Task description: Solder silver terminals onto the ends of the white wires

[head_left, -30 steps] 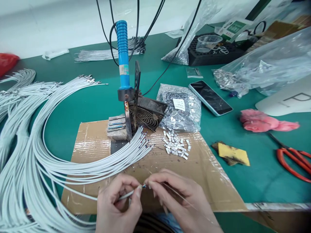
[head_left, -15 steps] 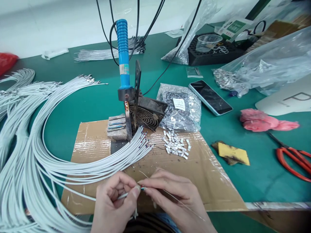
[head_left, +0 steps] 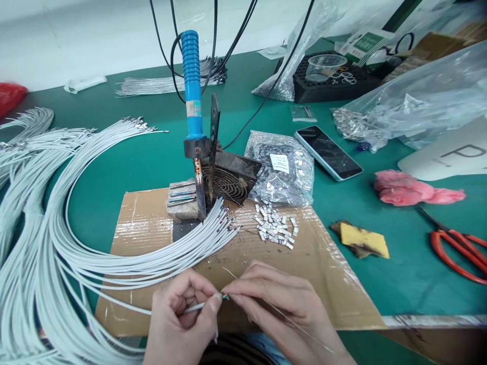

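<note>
My left hand (head_left: 184, 317) pinches a white cable (head_left: 195, 307) near its end, low in the centre. Close against it, the fingertips of my right hand (head_left: 279, 306) are closed at the small coloured wires of that cable end. A thin silvery wire (head_left: 291, 320) also runs through my right hand, its tip sticking out above the fingers. Beyond both hands, a bundle of white cables (head_left: 152, 263) curves over the cardboard (head_left: 323, 284). Small white-and-silver pieces (head_left: 276, 226) lie in a loose pile behind my right hand.
A blue-handled soldering iron (head_left: 193, 86) stands upright behind the cables, beside a small black fan (head_left: 228, 177). Rightward are a bag of parts (head_left: 281, 167), a phone (head_left: 329, 153), a yellow sponge (head_left: 364, 240), a pink cloth (head_left: 413, 188) and red-handled scissors (head_left: 456, 248).
My right hand has shifted slightly right and down with the thin wire. The fingertips of both hands stay close together at the cable end.
</note>
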Motion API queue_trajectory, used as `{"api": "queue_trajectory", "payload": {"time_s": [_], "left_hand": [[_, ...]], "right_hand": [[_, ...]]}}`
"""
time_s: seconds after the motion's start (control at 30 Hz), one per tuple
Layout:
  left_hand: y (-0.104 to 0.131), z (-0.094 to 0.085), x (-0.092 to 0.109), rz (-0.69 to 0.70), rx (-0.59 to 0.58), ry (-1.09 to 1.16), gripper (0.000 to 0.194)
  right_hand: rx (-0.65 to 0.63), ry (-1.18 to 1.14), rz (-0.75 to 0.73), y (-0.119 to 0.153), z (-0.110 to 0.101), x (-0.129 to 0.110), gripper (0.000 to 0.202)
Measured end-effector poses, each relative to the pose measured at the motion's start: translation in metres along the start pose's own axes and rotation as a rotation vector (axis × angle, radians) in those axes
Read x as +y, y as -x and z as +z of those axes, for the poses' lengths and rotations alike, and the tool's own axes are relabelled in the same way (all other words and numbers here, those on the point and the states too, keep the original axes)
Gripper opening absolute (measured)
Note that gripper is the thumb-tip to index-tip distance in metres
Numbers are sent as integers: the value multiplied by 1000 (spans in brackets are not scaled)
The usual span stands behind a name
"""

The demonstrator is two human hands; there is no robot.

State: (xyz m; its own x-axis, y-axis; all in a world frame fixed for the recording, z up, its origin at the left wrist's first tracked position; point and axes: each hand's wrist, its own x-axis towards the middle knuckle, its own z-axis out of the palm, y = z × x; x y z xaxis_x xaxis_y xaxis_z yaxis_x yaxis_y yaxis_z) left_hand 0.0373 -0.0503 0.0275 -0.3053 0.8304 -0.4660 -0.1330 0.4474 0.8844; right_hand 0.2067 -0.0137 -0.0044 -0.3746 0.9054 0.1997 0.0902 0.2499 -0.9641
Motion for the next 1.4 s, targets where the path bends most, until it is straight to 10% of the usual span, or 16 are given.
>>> {"api": "queue_trajectory", "payload": {"time_s": [0.33,0.7,0.87,1.07,1.17,1.4], "left_hand": [[0,3,-4,74,64,-52,18],[2,-1,-41,397,125,-329,17],[6,7,-31,341,132,-176,15],[0,4,-9,37,19,41,31],[-5,0,-6,-21,-5,67,30],[-8,1,-1,18,47,33,26]], "right_hand": [[184,-477,608,6,24,-7,9],[290,-642,652,6,39,-16,30],[377,-557,555,17,55,-7,21],[251,28,-114,20,36,5,43],[193,160,-203,19,19,7,49],[553,-207,418,16,20,-3,7]]}}
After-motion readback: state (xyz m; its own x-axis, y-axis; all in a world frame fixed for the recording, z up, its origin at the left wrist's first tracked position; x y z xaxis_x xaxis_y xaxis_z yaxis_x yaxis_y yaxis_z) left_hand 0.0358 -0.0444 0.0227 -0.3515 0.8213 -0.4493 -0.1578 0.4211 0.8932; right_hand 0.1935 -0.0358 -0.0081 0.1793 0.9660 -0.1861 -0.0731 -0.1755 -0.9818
